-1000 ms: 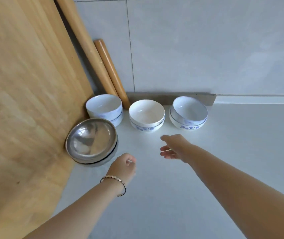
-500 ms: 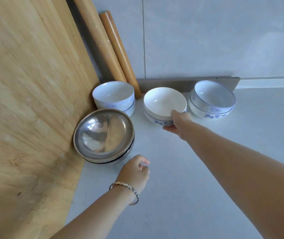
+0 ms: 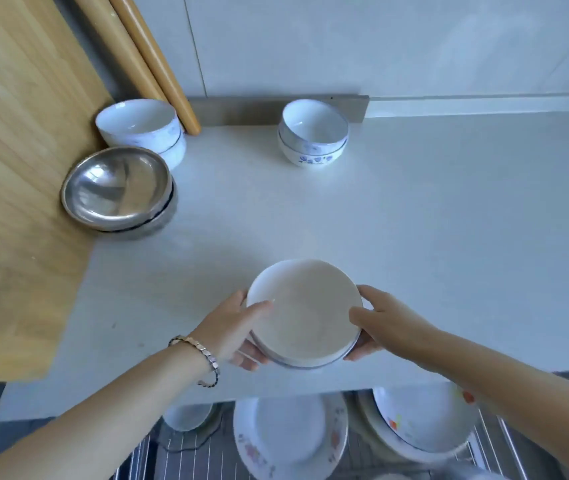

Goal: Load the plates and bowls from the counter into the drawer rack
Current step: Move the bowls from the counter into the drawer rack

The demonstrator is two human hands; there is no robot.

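A stack of white bowls (image 3: 305,313) hangs above the counter's front edge, held from both sides. My left hand (image 3: 233,327) grips its left rim and my right hand (image 3: 380,322) grips its right rim. On the white counter (image 3: 432,209) stand a stack of blue-patterned bowls (image 3: 312,133) at the back, another such stack (image 3: 144,128) at the back left, and stacked steel bowls (image 3: 117,188) in front of it. Below the counter edge the open drawer rack (image 3: 504,441) holds a floral plate (image 3: 290,438), a second patterned plate (image 3: 421,420) and a small white bowl (image 3: 186,415).
A large wooden board (image 3: 16,168) leans at the left, touching the steel bowls. Two wooden rolling pins (image 3: 151,60) lean against the tiled wall behind the left bowl stack. A grey strip (image 3: 241,107) runs along the wall's base.
My right hand took the middle white bowls from the back of the counter and brought them to the front edge. My left hand joined on the other side. The view tilted down, showing the drawer rack.
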